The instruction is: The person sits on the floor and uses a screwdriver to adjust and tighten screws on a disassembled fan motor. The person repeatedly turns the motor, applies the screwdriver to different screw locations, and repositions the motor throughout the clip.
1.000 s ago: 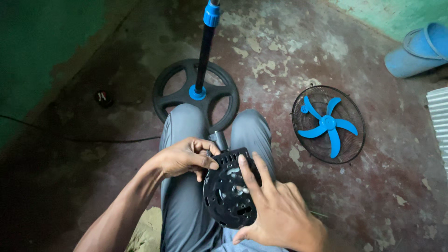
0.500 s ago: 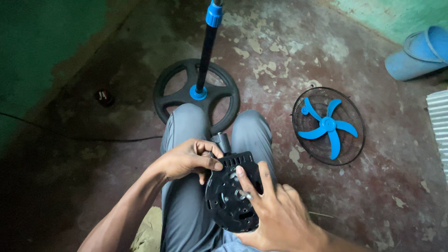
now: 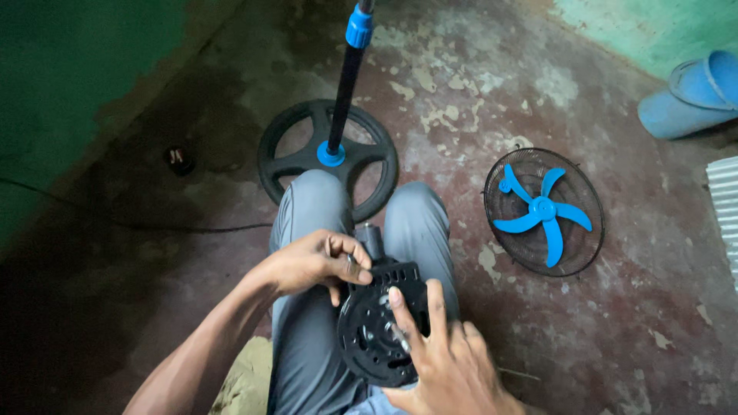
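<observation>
On the person's lap, between the knees, sits the black fan motor housing (image 3: 382,323), round face turned up w/ the shaft stub showing near its centre. Left hand (image 3: 311,265) is at the housing's upper-left rim, thumb and fingers pinched together on something small there — looks like a screw or clip, too small to tell. Right hand (image 3: 446,361) lies flat on the housing's right side, fingers spread and pressing it down, not closed round anything.

Just beyond the housing, past the knees, stands the black round fan base (image 3: 329,157) w/ its black-and-blue pole (image 3: 346,84) rising toward the camera. Right of the housing, well apart on the floor, lies the wire guard (image 3: 544,211) w/ the blue blade (image 3: 542,211) resting in it. Further right: a blue bucket (image 3: 688,96) on its side. Left of the base, a small dark item and a thin cable (image 3: 154,227) on the floor.

Risk, imo: the housing is only steadied by a flat palm on sloping thighs, so a hard twist from the left could tip it off. Any small part freed could drop to the dark, patchy floor and be hard to find.
</observation>
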